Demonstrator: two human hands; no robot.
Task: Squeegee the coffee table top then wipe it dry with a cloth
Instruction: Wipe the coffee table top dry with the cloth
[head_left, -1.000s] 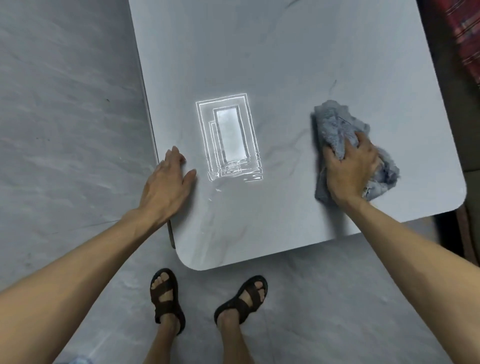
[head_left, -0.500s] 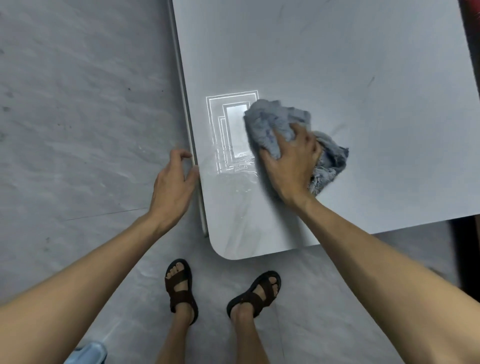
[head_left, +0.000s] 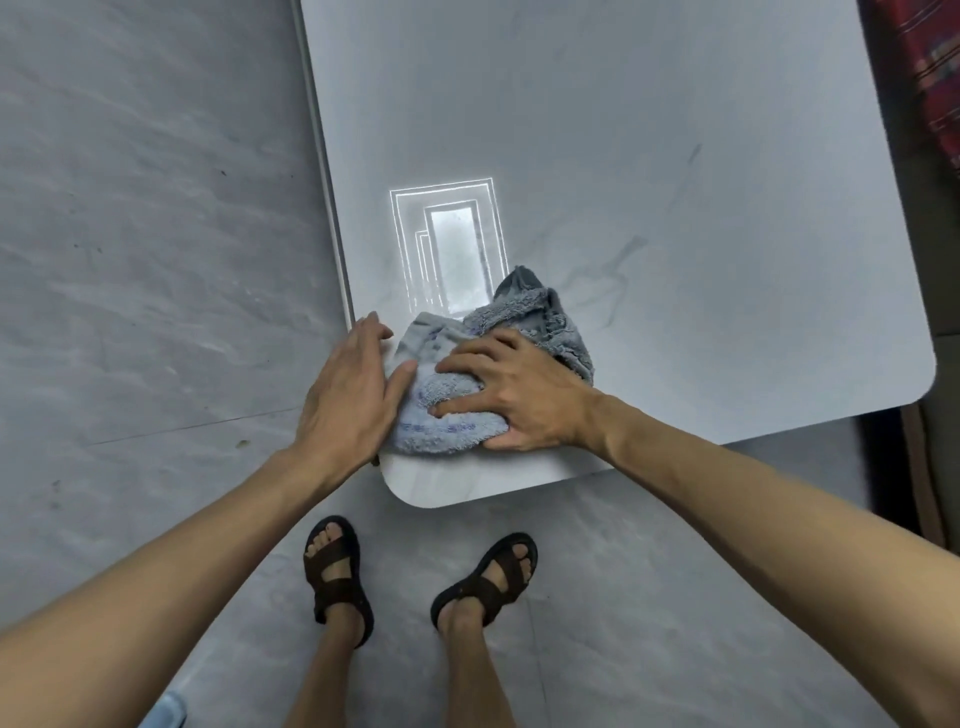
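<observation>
Near the front-left corner of the table (head_left: 701, 130), the cloth (head_left: 543, 317) sits bunched on the top. It's grey-blue terry: near end lighter with a blue stripe, far end darker and trailing away from the person. Right hand (head_left: 524, 395) is on top of the wad, fingers spread and bent down into it, thumb hooked against its near edge, so it grips and presses at once. Left hand (head_left: 348, 395) lies flat over the table's left edge, fingers straight and together, thumb out and touching the cloth's left side; it holds nothing. Hands are close, with the cloth between them. Table is a pale grey marble-look slab with rounded corners and faint dark veins right of the cloth. Just beyond the cloth a bright rectangular light reflection (head_left: 452, 249) shows on the glossy top, its near end covered by the cloth. Floor (head_left: 130, 260) is grey tile, with one joint line running toward the left hand. Person stands at the corner in dark brown sandals (head_left: 337, 571), toes toward the table. Red patterned fabric (head_left: 930, 67) shows at the top-right edge, past the table; can't tell what it is
</observation>
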